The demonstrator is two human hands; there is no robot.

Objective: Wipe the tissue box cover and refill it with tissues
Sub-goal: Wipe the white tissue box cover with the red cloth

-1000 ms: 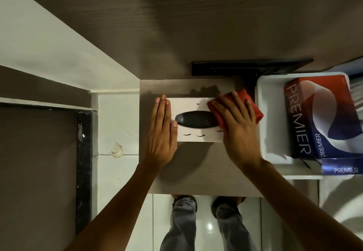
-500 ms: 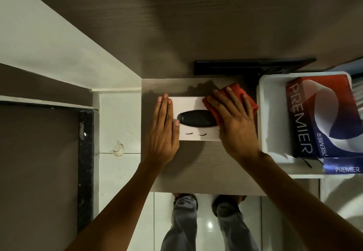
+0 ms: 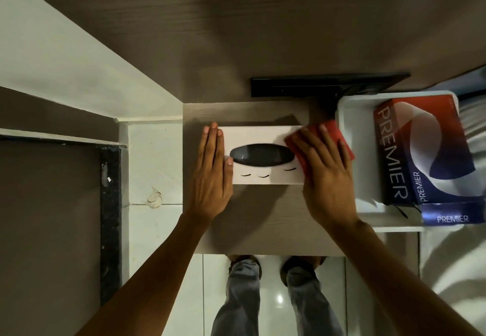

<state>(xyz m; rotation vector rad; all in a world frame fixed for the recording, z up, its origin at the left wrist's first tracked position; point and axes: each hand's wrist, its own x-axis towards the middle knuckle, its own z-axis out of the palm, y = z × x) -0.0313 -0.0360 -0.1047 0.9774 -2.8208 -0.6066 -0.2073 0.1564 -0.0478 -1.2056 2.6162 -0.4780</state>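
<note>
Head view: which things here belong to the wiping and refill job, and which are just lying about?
Job: tissue box cover; red cloth under right hand; left hand steadying cover; Premier tissue box.

Lying about: white tray; black bar; floor scrap.

White tray [image 3: 349,151] crowds the table's [image 3: 263,220] right; front strip seems clear.

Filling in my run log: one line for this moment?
phase: wiping | left hand: flat, steadying tissue box cover | right hand: pressing red cloth on cover's right end | refill: not started

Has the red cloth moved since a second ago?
Yes. The red cloth under the right hand slid rightward, off the black oval slot, toward the white tray.
</note>
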